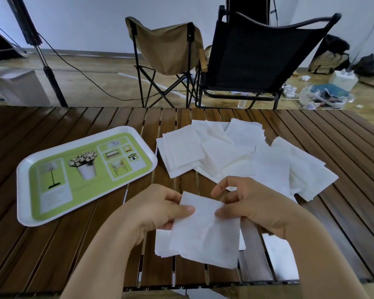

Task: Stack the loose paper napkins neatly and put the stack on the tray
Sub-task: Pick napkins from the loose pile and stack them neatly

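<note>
A slatted wooden table (pixel 52 244) fills the frame's lower half. The tray (pixel 24 169) lies centre-left. Bottom centre, the left hand (pixel 160 210) and right hand (pixel 253 206) pinch one napkin (pixel 205 234) above a small stack (pixel 163 244). Loose napkins (pixel 235 156) spread centre-right.

Both hands low centre of frame, holding one white napkin (pixel 205 231) above slatted wooden table (pixel 52 244). Left hand (pixel 158 209) pinching napkin's left edge, thumb on top. Right hand (pixel 253 203) pinching right edge, index finger raised and curled. Small napkin stack (pixel 163 243) flat on table directly beneath. Loose napkin pile (pixel 242 156) spread centre right, overlapping at angles. Green-and-white tray (pixel 84 169) at left, bare. Tan folding chair (pixel 166 52) and black folding chair (pixel 257 59) beyond table, top of frame.
</note>
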